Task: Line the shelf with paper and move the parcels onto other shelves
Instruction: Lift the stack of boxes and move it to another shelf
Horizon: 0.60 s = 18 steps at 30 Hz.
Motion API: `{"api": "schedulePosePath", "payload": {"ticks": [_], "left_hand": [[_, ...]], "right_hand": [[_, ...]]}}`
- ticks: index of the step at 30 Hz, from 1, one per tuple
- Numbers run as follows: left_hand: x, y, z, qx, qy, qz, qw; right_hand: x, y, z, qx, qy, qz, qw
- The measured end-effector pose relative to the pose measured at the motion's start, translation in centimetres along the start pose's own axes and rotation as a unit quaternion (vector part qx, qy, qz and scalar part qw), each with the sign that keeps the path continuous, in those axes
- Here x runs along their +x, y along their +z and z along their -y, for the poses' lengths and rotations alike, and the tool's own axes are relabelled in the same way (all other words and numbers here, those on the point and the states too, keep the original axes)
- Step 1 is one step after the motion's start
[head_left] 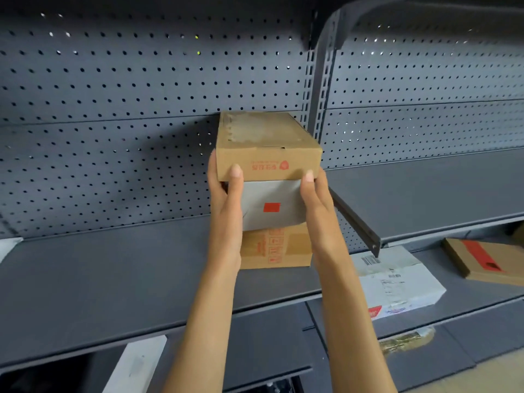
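Note:
I hold a stack of three parcels between both hands, above the grey metal shelf [99,273]. On top is a brown cardboard box [266,143] with red print. Under it sits a grey box [272,205] with a red square, and at the bottom a brown box [276,248] with red markings. My left hand [225,211] presses the stack's left side, thumb on the top box. My right hand [316,205] presses the right side, thumb on the top box's lower corner. No lining paper shows on this shelf.
A perforated grey back panel [127,109] rises behind. An upright post [320,95] divides the bays. On the right lower shelf lie a white parcel with a barcode [397,282] and a flat brown parcel with red tape [487,262]. A bare higher shelf [425,194] is at right.

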State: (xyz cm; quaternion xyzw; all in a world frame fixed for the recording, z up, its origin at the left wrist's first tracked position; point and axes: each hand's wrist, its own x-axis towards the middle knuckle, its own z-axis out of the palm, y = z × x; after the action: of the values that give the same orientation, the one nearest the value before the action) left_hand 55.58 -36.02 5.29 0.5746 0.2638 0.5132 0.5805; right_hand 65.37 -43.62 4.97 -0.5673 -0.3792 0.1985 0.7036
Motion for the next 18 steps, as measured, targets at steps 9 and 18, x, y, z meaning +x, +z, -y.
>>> {"api": "schedulePosePath", "payload": {"ticks": [9, 18], "left_hand": [[-1.3, -0.6, -0.5, -0.010, 0.011, -0.030, 0.999], [-2.9, -4.5, -2.9, -0.020, 0.038, -0.066, 0.997]], "right_hand": [[-1.2, 0.8, 0.0, -0.004, -0.016, -0.016, 1.000], [-3.3, 3.3, 2.3, 0.007, -0.057, 0.080, 0.995]]}}
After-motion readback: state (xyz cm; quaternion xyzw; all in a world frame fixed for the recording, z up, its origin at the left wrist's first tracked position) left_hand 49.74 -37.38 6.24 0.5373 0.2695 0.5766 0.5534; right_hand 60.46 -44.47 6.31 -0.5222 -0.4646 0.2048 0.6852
